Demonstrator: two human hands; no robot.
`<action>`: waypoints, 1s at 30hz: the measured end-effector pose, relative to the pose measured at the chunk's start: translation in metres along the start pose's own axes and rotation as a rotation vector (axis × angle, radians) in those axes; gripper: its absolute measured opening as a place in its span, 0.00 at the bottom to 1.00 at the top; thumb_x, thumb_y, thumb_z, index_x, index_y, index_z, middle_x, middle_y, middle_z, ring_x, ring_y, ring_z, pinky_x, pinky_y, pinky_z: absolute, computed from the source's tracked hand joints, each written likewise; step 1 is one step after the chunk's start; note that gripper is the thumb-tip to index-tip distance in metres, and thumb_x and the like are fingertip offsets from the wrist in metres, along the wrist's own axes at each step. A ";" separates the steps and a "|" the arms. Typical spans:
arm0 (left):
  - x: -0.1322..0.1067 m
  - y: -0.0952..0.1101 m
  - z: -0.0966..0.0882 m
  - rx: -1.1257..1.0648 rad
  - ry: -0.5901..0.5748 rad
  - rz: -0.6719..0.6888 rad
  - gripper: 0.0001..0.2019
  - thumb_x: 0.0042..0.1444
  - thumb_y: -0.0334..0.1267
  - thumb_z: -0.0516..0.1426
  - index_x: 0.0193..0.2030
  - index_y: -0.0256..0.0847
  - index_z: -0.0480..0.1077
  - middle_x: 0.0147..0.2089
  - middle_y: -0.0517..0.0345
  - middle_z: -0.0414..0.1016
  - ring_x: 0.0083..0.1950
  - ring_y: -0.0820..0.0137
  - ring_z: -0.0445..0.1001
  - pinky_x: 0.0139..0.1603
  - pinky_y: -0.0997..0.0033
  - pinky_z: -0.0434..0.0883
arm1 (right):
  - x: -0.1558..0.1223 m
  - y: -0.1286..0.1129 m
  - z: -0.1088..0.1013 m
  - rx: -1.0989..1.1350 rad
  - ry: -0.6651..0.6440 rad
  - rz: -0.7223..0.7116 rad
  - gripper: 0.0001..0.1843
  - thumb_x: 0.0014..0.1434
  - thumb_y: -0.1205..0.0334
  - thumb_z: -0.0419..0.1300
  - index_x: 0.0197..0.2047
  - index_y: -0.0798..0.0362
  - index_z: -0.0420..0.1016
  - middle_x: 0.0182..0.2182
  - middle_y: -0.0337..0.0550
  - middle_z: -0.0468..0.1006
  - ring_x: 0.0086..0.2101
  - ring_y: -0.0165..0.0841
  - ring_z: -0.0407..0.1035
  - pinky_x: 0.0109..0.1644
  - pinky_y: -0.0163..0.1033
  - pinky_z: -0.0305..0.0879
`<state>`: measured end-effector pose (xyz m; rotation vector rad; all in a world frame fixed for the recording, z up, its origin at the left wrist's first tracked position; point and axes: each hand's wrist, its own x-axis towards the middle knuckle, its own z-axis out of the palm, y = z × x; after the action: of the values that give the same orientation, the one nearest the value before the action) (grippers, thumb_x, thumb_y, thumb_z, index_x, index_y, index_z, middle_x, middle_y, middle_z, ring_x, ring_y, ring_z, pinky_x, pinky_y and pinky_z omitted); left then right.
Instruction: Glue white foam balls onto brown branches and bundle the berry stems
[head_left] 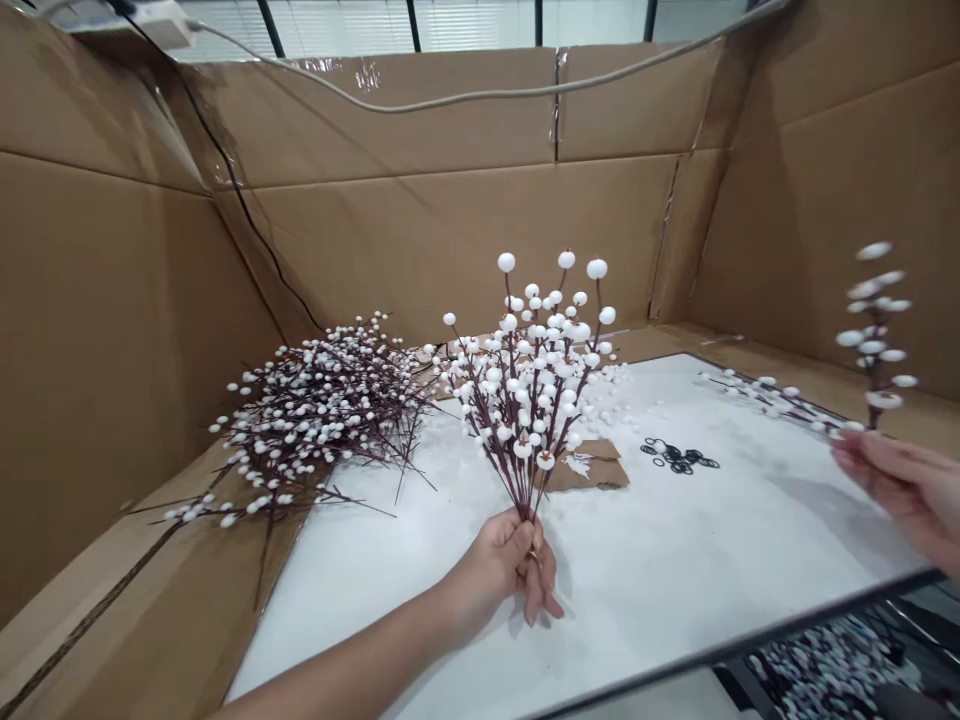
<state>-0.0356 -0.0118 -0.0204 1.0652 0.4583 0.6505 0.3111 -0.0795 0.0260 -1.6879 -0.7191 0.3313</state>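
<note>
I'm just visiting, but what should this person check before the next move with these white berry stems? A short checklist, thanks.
Left hand holding the bunch of stems: ok, closed around them.
Right hand holding the single stem: cannot tell, blurred.
Black rings within sight: ok, heaped on the white board.
Loose white balls behind the bunch: not ok, scattered.
Pile of stems: ok, apart from both hands.

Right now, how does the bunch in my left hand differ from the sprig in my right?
The bunch is many stems, the sprig one. The bunch has far more berries than the sprig. The bunch looks sharp, the sprig blurred. Both have white berries on dark stems.
</note>
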 end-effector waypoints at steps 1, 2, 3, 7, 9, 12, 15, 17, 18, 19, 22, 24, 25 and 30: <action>-0.001 0.001 0.000 0.004 0.000 0.002 0.19 0.51 0.52 0.54 0.25 0.37 0.57 0.19 0.64 0.69 0.10 0.82 0.61 0.22 0.73 0.72 | -0.013 -0.004 0.010 0.115 -0.024 0.056 0.10 0.47 0.53 0.53 0.19 0.45 0.67 0.30 0.54 0.74 0.37 0.42 0.70 0.38 0.49 0.63; -0.001 0.002 0.000 0.004 -0.004 0.001 0.18 0.51 0.52 0.53 0.26 0.37 0.57 0.20 0.63 0.70 0.11 0.82 0.62 0.23 0.72 0.72 | -0.027 -0.008 0.023 0.196 -0.068 0.106 0.08 0.47 0.53 0.55 0.22 0.45 0.69 0.31 0.51 0.75 0.37 0.40 0.70 0.41 0.47 0.65; -0.002 0.003 0.000 0.001 -0.013 0.001 0.18 0.52 0.51 0.53 0.26 0.37 0.57 0.22 0.62 0.71 0.11 0.82 0.62 0.23 0.72 0.73 | -0.043 -0.013 0.038 0.360 -0.139 0.224 0.05 0.44 0.55 0.59 0.24 0.46 0.71 0.32 0.49 0.75 0.37 0.39 0.70 0.44 0.45 0.65; -0.003 0.005 0.000 -0.013 -0.078 -0.022 0.18 0.53 0.50 0.53 0.25 0.37 0.57 0.27 0.56 0.75 0.13 0.81 0.65 0.26 0.71 0.73 | -0.102 -0.036 0.099 0.625 -0.565 0.313 0.14 0.34 0.56 0.70 0.25 0.52 0.74 0.27 0.43 0.73 0.30 0.34 0.68 0.45 0.42 0.67; -0.003 0.005 0.000 -0.033 -0.109 -0.035 0.18 0.53 0.49 0.53 0.24 0.37 0.56 0.28 0.54 0.75 0.14 0.80 0.67 0.27 0.71 0.73 | -0.122 -0.044 0.122 0.707 -0.671 0.344 0.16 0.36 0.57 0.71 0.30 0.53 0.74 0.27 0.39 0.73 0.29 0.31 0.68 0.44 0.41 0.67; -0.003 0.005 -0.002 -0.053 -0.138 -0.041 0.17 0.53 0.47 0.53 0.24 0.38 0.55 0.26 0.55 0.75 0.14 0.79 0.67 0.28 0.71 0.73 | -0.138 -0.050 0.143 0.834 -0.709 0.344 0.17 0.39 0.58 0.70 0.31 0.51 0.70 0.24 0.34 0.72 0.29 0.28 0.69 0.42 0.36 0.66; -0.002 0.004 -0.004 -0.043 -0.152 -0.040 0.17 0.53 0.48 0.53 0.24 0.38 0.54 0.23 0.57 0.73 0.14 0.78 0.67 0.28 0.71 0.72 | -0.145 -0.050 0.151 0.879 -0.742 0.353 0.18 0.41 0.57 0.69 0.30 0.51 0.65 0.23 0.33 0.73 0.31 0.28 0.69 0.39 0.34 0.65; -0.003 0.003 -0.005 -0.034 -0.157 -0.041 0.17 0.53 0.48 0.54 0.25 0.39 0.54 0.22 0.58 0.72 0.15 0.77 0.68 0.28 0.70 0.71 | -0.146 -0.050 0.154 0.904 -0.724 0.360 0.18 0.41 0.57 0.69 0.29 0.51 0.64 0.23 0.33 0.73 0.31 0.28 0.69 0.38 0.33 0.64; -0.003 0.003 -0.005 -0.032 -0.154 -0.043 0.17 0.53 0.48 0.54 0.25 0.39 0.54 0.21 0.59 0.72 0.15 0.77 0.68 0.29 0.70 0.71 | -0.146 -0.051 0.154 0.920 -0.707 0.362 0.19 0.40 0.57 0.69 0.29 0.51 0.63 0.23 0.33 0.72 0.32 0.28 0.69 0.39 0.33 0.64; -0.004 0.003 -0.005 -0.029 -0.149 -0.049 0.16 0.53 0.47 0.54 0.25 0.39 0.55 0.21 0.59 0.71 0.15 0.77 0.68 0.29 0.69 0.71 | -0.146 -0.052 0.155 0.933 -0.689 0.362 0.19 0.40 0.57 0.70 0.29 0.51 0.63 0.24 0.33 0.72 0.32 0.28 0.69 0.40 0.33 0.64; -0.004 0.003 -0.004 -0.030 -0.146 -0.060 0.14 0.55 0.44 0.53 0.25 0.39 0.54 0.19 0.62 0.70 0.14 0.77 0.68 0.31 0.68 0.71 | -0.146 -0.056 0.155 0.929 -0.682 0.351 0.19 0.39 0.57 0.70 0.28 0.52 0.63 0.23 0.33 0.71 0.30 0.27 0.69 0.40 0.33 0.64; -0.004 0.003 -0.004 -0.030 -0.153 -0.065 0.13 0.55 0.41 0.53 0.25 0.39 0.54 0.18 0.63 0.69 0.14 0.77 0.67 0.31 0.68 0.71 | -0.146 -0.058 0.154 0.914 -0.698 0.351 0.20 0.39 0.57 0.70 0.28 0.52 0.62 0.23 0.32 0.71 0.29 0.26 0.68 0.39 0.33 0.65; -0.004 0.003 -0.004 -0.027 -0.157 -0.069 0.13 0.55 0.40 0.53 0.24 0.39 0.55 0.18 0.63 0.69 0.14 0.77 0.67 0.31 0.68 0.71 | -0.146 -0.058 0.154 0.914 -0.706 0.354 0.19 0.40 0.57 0.70 0.28 0.52 0.62 0.23 0.32 0.70 0.29 0.26 0.68 0.38 0.32 0.65; -0.003 0.003 -0.005 -0.012 -0.173 -0.095 0.12 0.54 0.37 0.53 0.23 0.38 0.55 0.18 0.62 0.70 0.14 0.76 0.68 0.33 0.67 0.71 | -0.147 -0.056 0.153 0.958 -0.711 0.353 0.18 0.42 0.59 0.69 0.30 0.51 0.62 0.23 0.33 0.71 0.29 0.25 0.69 0.37 0.31 0.66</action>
<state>-0.0416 -0.0091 -0.0199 1.0716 0.3518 0.4725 0.0942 -0.0456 0.0177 -0.7329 -0.5968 1.3351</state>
